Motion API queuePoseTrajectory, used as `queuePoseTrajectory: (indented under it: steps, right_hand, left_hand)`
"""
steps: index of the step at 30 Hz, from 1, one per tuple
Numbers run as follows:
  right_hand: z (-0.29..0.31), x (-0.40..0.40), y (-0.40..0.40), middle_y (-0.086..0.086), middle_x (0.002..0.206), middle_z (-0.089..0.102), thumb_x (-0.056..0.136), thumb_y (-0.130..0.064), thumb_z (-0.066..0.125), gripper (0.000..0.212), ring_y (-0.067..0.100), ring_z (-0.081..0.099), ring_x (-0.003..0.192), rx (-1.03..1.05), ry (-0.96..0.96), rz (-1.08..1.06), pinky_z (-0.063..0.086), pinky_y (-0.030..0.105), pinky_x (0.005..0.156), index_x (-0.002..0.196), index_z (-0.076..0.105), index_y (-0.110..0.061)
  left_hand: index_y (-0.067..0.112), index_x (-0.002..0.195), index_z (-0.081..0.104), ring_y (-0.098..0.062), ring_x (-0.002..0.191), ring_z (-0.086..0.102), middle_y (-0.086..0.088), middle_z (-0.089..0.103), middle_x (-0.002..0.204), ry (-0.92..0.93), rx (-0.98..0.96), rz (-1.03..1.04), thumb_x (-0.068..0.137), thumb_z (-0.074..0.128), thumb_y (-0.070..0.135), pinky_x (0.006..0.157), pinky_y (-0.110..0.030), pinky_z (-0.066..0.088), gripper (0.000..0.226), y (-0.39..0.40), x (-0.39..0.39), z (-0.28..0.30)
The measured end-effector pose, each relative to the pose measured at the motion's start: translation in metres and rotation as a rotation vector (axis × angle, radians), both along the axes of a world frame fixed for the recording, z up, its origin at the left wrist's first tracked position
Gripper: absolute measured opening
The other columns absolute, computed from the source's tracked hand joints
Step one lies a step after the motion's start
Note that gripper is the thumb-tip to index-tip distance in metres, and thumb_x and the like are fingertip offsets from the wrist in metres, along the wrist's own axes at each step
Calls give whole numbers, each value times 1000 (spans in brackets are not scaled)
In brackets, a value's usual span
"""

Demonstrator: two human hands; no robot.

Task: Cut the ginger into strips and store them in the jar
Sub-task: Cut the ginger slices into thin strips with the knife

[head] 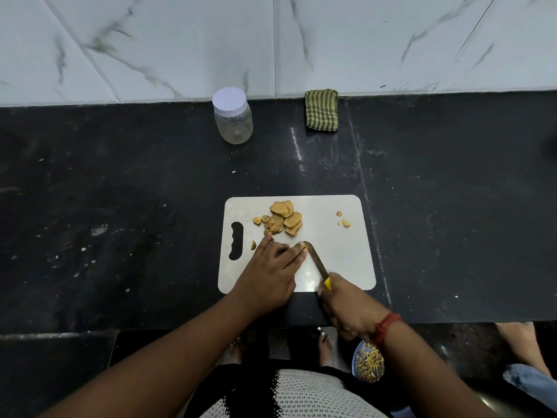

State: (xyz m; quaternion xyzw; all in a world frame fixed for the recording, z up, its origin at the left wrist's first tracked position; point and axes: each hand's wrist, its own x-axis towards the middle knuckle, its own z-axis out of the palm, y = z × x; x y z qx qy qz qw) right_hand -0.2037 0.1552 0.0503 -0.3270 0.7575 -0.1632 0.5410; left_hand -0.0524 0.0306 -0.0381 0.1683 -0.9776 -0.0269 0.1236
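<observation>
Midway, by the look: ginger slices [283, 218] piled on board [337, 248], no strips visible. Left hand [271, 273] flat, fingertips pressing a piece beside knife [315, 260]. Right hand [346, 306] gripping knife handle. Jar [232, 119] capped, seemingly empty, well behind.

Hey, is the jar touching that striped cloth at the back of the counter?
Apart. The head view shows a wide strip of bare black counter between the jar and the striped cloth.

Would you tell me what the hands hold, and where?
Right hand grips the knife by its handle; left hand presses something hidden under its fingertips.
</observation>
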Motion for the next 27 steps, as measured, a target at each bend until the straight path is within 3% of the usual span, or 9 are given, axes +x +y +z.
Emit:
queuePoseTrajectory:
  steps: [4, 13, 15, 18, 22, 24, 27]
  right_hand:
    - [0, 9, -2, 0, 73, 45, 94, -3, 34, 7, 10, 43, 62, -24, 283, 165, 32, 27, 54, 95, 33, -11]
    - [-4, 9, -4, -3, 72, 41, 97, -6, 34, 5, 11, 43, 62, -30, 277, 149, 33, 17, 54, 97, 33, -11]
    - [-8, 6, -2, -3, 71, 41, 99, -14, 35, 4, 10, 42, 59, -14, 178, 69, 38, 20, 55, 97, 36, -12]
    - [-6, 0, 1, 4, 65, 41, 97, -19, 36, 9, 11, 32, 42, 20, -209, -197, 24, 18, 38, 97, 39, -11]
    - [3, -8, 6, 0, 58, 32, 102, -18, 35, 9, 8, 18, 39, 57, -534, -336, 17, 11, 41, 93, 37, -19]
    - [3, -9, 4, 1, 59, 33, 101, -20, 36, 9, 9, 20, 39, 45, -455, -281, 19, 13, 40, 94, 37, -17]
    - [0, -3, 2, 0, 67, 43, 97, -11, 37, 1, 11, 40, 51, -18, 41, 22, 32, 27, 51, 97, 38, -10]
  left_hand:
    - [11, 140, 59, -26, 114, 55, -5, 57, 145, -3, 7, 5, 86, 48, 25, 116, -59, 32, 57, 1, -1, -1]
    - [11, 149, 48, -26, 119, 52, -5, 45, 154, -58, 0, 0, 88, 51, 26, 119, -60, 25, 63, 3, -1, -1]
    - [12, 150, 46, -26, 119, 51, -4, 44, 155, -69, 6, -2, 88, 51, 25, 120, -60, 23, 64, 2, -1, 0]
    - [12, 150, 48, -26, 119, 51, -4, 46, 154, -70, 17, 0, 89, 49, 25, 120, -59, 21, 62, 3, 0, -1]
    - [12, 149, 49, -27, 117, 52, -3, 48, 153, -62, 23, 4, 88, 48, 25, 121, -58, 20, 62, 3, 0, -1]
    - [12, 148, 50, -27, 117, 53, -3, 48, 153, -65, 17, 6, 88, 49, 25, 121, -59, 20, 62, 3, 0, -2]
    - [13, 147, 51, -27, 116, 54, -3, 50, 152, -65, 14, 10, 87, 50, 26, 121, -59, 21, 61, 3, -2, -2]
